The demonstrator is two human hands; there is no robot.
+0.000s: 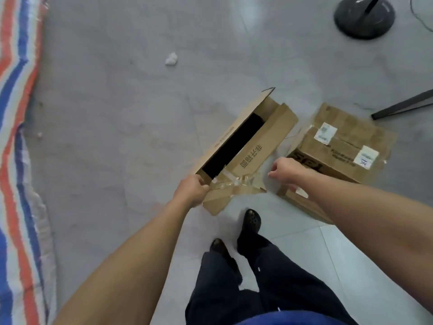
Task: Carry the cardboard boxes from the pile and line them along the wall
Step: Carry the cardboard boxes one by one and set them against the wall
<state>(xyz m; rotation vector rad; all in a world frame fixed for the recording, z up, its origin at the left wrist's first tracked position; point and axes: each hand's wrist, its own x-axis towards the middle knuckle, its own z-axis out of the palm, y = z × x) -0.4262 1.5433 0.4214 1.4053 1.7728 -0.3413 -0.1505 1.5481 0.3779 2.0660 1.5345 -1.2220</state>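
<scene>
A long, narrow cardboard box lies open on the grey floor, its dark inside showing and torn tape at its near end. My left hand grips the near corner flap of this box. To its right sits a second, closed cardboard box with white labels and black print. My right hand hovers with curled fingers between the two boxes, just in front of the closed box's near edge; whether it holds anything is hidden.
A striped red, white and blue tarp covers the floor on the left. A round black stand base sits at the top right, a dark bar lies at right. A crumpled white scrap lies ahead. My feet stand just behind the boxes.
</scene>
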